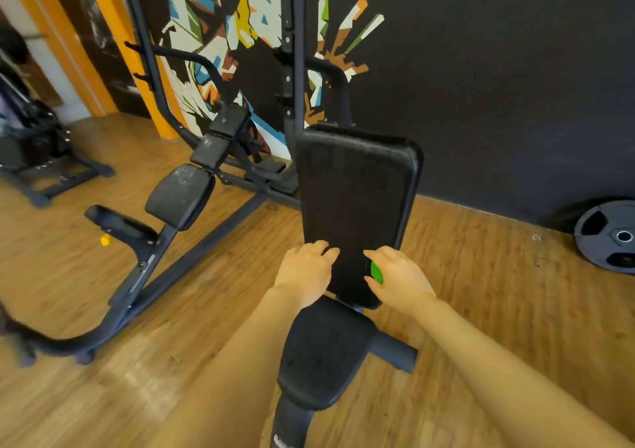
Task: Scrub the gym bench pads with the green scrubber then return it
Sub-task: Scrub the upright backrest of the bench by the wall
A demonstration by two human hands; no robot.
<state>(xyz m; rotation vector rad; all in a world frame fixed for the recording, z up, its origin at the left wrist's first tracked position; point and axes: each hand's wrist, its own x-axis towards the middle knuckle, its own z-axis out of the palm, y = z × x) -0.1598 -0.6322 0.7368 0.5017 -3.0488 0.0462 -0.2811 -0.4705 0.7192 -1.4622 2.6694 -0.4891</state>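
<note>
Head view is showing both bare hands working at the lower end of the black back pad [354, 200], which is rising at a tilt away from the camera toward the dark wall [515, 86]; the right hand [400, 279] is curling its fingers and thumb around the green scrubber [376, 272] and holding it against the pad near its right edge, only a small patch of green peeking out between thumb and fingers; the left hand [304, 272] is lying on the pad's left edge with fingers bent over the rim, holding nothing else; the two hands are sitting near each other with a strip of bare pad between them; the seat pad [323, 354] is lying just below, its upper edge meeting the back pad's lower edge; wooden floor [481, 293] is stretching open to the right of the bench as far as a weight plate [606, 236] leaning near the wall, well apart from the hands; to the left, a second bench machine [178, 196] is standing near, its long frame bar running diagonally toward the back pad's base, narrowing the floor on that side; a painted mural [220, 35] is covering the wall behind the uprights.
</note>
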